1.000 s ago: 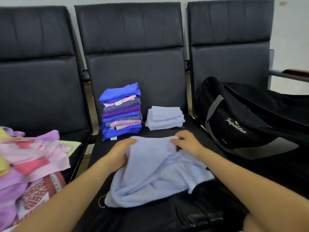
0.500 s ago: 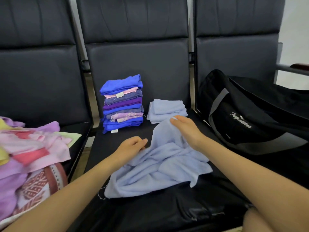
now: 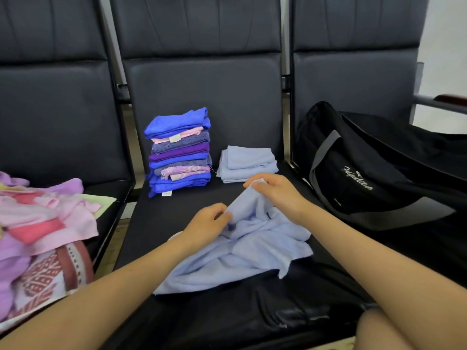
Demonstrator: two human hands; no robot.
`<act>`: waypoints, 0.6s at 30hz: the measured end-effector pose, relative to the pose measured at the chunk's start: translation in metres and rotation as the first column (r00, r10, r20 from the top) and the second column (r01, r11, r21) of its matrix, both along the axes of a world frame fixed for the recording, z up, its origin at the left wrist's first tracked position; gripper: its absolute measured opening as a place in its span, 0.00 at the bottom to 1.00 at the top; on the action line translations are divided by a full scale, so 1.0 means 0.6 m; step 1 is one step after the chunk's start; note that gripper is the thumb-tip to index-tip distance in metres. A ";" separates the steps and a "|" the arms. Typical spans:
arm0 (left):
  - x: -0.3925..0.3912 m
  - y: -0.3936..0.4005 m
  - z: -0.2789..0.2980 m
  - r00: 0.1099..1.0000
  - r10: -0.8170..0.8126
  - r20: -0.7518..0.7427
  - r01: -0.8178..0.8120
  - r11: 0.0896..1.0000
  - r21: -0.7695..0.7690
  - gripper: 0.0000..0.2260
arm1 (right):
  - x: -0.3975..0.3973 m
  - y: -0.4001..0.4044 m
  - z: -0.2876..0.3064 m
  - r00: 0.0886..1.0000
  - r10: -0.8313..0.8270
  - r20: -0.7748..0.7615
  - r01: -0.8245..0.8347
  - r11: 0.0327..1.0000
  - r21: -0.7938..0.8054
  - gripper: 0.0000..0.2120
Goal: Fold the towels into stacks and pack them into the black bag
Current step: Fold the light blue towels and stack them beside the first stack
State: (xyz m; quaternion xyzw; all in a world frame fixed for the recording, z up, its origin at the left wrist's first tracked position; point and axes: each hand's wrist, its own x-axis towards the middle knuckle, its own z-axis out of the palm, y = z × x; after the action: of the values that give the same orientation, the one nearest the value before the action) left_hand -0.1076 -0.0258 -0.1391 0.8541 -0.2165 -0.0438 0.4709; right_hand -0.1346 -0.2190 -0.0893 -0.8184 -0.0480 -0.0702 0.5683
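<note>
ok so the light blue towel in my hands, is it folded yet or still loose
Still loose. The light blue towel lies crumpled on the seat, with the left hand and right hand pinching its raised edge.

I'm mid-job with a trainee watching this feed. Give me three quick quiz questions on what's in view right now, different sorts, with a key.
1. True or false: both the left hand and the right hand grip the light blue towel.
2. Which lies nearer the black bag? A) the tall mixed stack B) the short light blue stack C) the unfolded pile
3. Fill in: the towel being handled lies on the ____ of the three seats.

Key: 1 true; 2 B; 3 middle
</note>
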 end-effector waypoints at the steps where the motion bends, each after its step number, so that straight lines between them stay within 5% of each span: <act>1: 0.000 0.001 0.004 0.999 0.035 -0.003 -0.035 0.998 -0.046 0.12 | 0.002 -0.003 -0.002 1.000 -0.024 0.011 0.024 1.000 0.002 0.12; 4: 0.003 0.001 0.030 0.993 0.053 0.106 -0.043 0.994 -0.095 0.09 | 0.012 -0.012 -0.001 0.986 -0.123 0.109 0.121 0.992 0.018 0.13; 7: 0.018 0.024 0.044 0.962 -0.091 0.258 0.041 0.981 0.191 0.12 | 0.030 -0.026 0.014 0.921 -0.338 0.191 0.312 0.937 0.156 0.12; 9: 0.029 0.046 0.045 0.954 -0.072 0.290 -0.002 0.969 0.247 0.16 | 0.039 -0.040 0.029 0.877 -0.450 0.169 0.398 0.877 0.270 0.12; 13: 0.033 0.072 0.067 0.977 0.172 0.129 -0.164 0.984 -0.076 0.12 | 0.048 -0.049 0.023 0.896 -0.392 0.207 0.358 0.916 0.183 0.11; 18: 0.041 0.089 0.072 0.913 0.357 -0.199 -0.407 0.836 -0.367 0.08 | 0.097 -0.019 0.025 0.933 -0.280 0.226 0.258 0.958 0.125 0.11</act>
State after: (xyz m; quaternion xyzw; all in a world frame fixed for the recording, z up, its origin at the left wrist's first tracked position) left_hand -0.0832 0.0275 -0.0960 0.7608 -0.0165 0.0442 0.6473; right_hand -0.0763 -0.2302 -0.0745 -0.7753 -0.0009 -0.2485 0.5806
